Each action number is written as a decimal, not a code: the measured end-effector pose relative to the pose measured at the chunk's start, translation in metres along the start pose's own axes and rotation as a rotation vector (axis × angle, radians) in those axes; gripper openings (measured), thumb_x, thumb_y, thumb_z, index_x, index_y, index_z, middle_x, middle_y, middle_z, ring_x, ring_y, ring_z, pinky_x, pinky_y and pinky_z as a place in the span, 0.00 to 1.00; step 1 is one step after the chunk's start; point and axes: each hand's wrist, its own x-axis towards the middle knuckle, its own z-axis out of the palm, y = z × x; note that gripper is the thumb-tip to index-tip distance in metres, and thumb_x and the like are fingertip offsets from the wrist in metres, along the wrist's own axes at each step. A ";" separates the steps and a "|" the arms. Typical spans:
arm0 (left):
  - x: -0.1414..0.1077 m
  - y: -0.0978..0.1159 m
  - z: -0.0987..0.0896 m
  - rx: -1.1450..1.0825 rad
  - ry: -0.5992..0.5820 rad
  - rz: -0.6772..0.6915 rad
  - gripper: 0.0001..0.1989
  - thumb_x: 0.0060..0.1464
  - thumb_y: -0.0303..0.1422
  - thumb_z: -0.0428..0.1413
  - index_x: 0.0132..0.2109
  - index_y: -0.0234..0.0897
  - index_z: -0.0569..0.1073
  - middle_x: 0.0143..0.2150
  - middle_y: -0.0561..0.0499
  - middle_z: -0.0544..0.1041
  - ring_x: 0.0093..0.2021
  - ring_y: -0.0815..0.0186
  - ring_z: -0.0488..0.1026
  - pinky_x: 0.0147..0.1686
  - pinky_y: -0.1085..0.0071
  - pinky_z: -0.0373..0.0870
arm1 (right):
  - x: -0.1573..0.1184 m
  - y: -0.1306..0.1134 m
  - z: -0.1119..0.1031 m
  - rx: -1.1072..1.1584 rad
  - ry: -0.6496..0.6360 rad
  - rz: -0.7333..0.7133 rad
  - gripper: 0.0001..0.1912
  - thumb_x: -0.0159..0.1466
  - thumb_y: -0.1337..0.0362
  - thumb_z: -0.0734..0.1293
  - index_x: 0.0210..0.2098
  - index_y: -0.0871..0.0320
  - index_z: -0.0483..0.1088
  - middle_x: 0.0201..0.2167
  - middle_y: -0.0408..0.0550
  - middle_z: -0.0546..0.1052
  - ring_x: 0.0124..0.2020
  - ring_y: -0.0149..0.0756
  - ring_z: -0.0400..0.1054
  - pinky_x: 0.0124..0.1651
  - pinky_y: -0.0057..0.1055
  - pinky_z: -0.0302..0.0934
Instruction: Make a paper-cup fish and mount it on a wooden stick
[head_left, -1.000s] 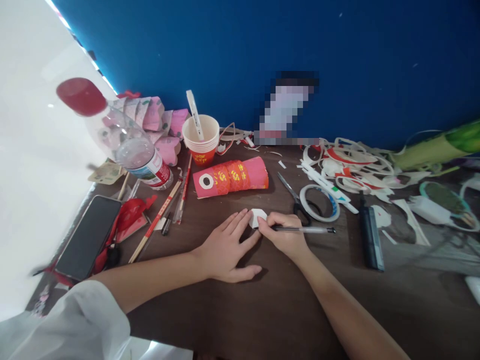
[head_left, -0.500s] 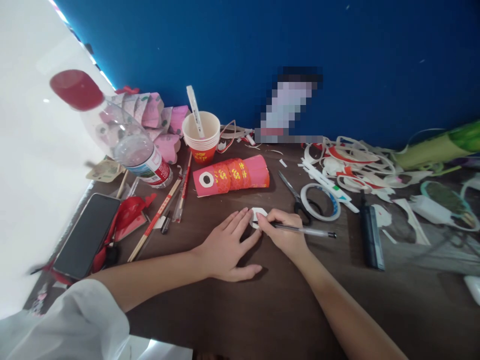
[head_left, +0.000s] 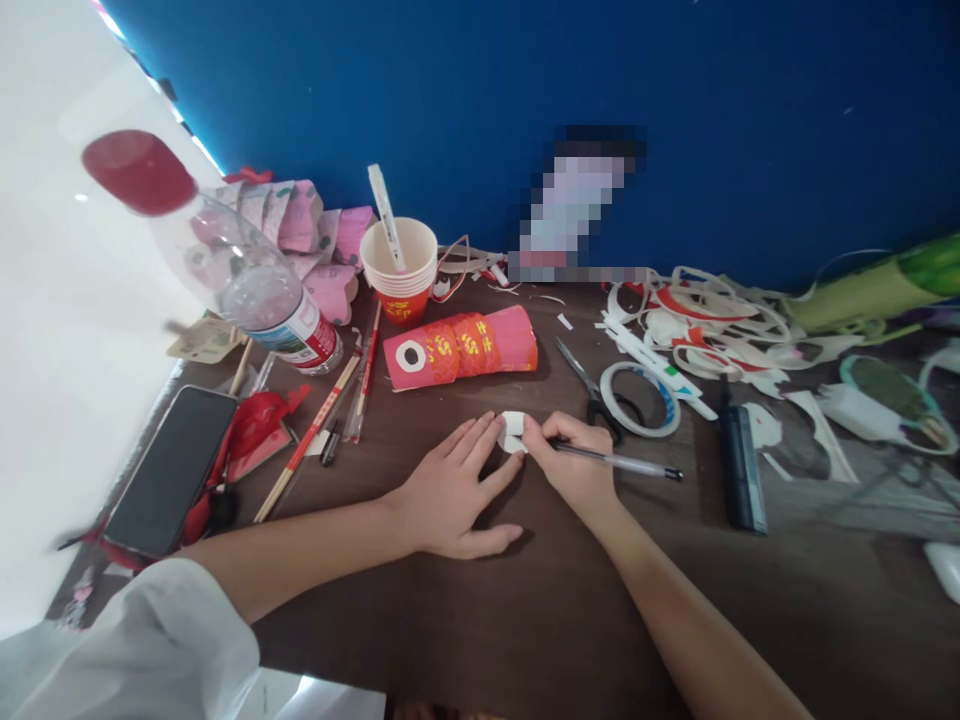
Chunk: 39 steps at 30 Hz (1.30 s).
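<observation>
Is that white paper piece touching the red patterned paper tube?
Apart. The head view shows brown tabletop between the white paper piece and red paper tube.

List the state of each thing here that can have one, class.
Left hand: palm down, thumb apart
Right hand: holding pen
White paper: lying flat
Bottle: capped
Cups: stacked, upright
Marker: leaning in cups
Phone: screen dark
Red tube: on its side
Tape roll: lying flat
Scissors: blades unclear
</observation>
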 end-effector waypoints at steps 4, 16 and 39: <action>0.001 0.000 0.000 -0.006 -0.009 0.001 0.37 0.56 0.53 0.47 0.63 0.29 0.59 0.68 0.26 0.48 0.69 0.41 0.45 0.62 0.46 0.52 | -0.002 0.003 0.001 0.001 -0.001 0.011 0.21 0.59 0.63 0.66 0.13 0.58 0.58 0.10 0.35 0.59 0.14 0.22 0.51 0.19 0.24 0.48; 0.001 0.000 -0.001 0.000 -0.008 0.010 0.37 0.57 0.53 0.46 0.63 0.29 0.59 0.68 0.27 0.47 0.69 0.40 0.45 0.62 0.46 0.53 | -0.001 -0.001 0.003 0.016 -0.008 0.134 0.20 0.59 0.59 0.66 0.14 0.57 0.61 0.11 0.37 0.65 0.14 0.25 0.57 0.20 0.25 0.52; 0.001 0.000 -0.003 0.006 -0.036 -0.010 0.35 0.58 0.51 0.46 0.63 0.30 0.60 0.68 0.29 0.48 0.69 0.41 0.45 0.63 0.47 0.50 | -0.005 -0.002 0.001 -0.063 0.111 0.113 0.22 0.59 0.64 0.64 0.13 0.56 0.51 0.11 0.35 0.52 0.15 0.23 0.46 0.20 0.27 0.44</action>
